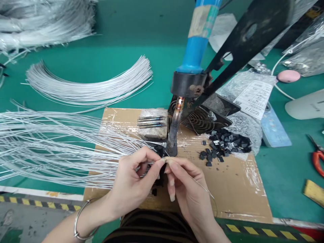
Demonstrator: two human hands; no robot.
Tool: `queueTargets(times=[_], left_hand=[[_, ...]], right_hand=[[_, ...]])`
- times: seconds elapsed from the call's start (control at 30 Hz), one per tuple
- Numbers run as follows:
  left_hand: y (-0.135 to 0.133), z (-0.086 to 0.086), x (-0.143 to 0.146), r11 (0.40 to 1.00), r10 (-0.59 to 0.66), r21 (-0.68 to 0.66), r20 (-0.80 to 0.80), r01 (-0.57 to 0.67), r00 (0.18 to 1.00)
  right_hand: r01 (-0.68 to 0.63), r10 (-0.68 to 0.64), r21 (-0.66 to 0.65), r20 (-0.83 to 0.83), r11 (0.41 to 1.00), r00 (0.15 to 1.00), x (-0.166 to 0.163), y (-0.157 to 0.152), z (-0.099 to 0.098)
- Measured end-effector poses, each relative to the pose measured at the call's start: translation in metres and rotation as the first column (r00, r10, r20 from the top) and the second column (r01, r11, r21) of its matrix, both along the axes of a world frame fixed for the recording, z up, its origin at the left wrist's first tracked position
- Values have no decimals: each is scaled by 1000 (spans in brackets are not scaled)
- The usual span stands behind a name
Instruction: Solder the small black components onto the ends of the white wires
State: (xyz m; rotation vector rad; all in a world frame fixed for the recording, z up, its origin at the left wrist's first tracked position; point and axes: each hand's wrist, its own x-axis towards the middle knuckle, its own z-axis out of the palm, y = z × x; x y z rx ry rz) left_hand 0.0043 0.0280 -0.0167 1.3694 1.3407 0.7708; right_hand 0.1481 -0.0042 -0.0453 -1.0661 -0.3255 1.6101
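My left hand (pixel 136 180) is closed in a pinch in front of the soldering iron's tip, with a white wire between its fingers. Fingertip to fingertip with it, my right hand (pixel 189 182) pinches a thin silvery wire (pixel 208 191), which trails over the palm toward the lower right. The exact spot where the fingertips meet is mostly covered. Just beyond them stands the soldering iron (pixel 193 50), blue-handled and clamped tip down. Many loose white wires (pixel 76 148) spread leftward, their right ends by the iron's tip. Small black connectors (pixel 227 141) lie piled on the right.
Cardboard (pixel 227 189) covers the bench beneath the hands. A worn block (pixel 153 126) carries dark strips beside the iron. Behind the tip sits a black fan (pixel 199 119). A bound wire bundle (pixel 91 89) lies back left; red-handled pliers (pixel 318 162) rest far right.
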Motion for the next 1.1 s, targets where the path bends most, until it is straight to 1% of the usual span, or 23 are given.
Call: queueTargets(times=[0.17, 0.33, 0.53, 0.7, 0.77, 0.93, 1.1], left_hand=[[-1, 0, 0, 999, 30, -28, 30, -29, 999], [-3, 0, -1, 999, 37, -39, 26, -36, 999], [0, 1, 0, 999, 30, 23, 23, -31, 999], [2, 0, 1, 997, 25, 78, 12, -26, 1000], [2, 1, 1, 996, 16, 92, -6, -15, 1000], [0, 1, 0, 993, -6, 114, -41, 10, 999], [1, 3, -1, 981, -27, 192, -74, 40, 997]], right_hand=[[-13, 13, 42, 11, 999, 1000, 5, -1, -3], [-65, 61, 73, 52, 995, 997, 7, -4, -8], [-77, 67, 102, 92, 992, 993, 7, -3, -10], [-41, 32, 85, 108, 996, 994, 5, -4, -9], [-58, 47, 106, 108, 993, 993, 6, -4, -9], [-76, 66, 92, 108, 993, 992, 11, -4, -9], [-130, 123, 75, 93, 989, 988, 16, -1, -8]])
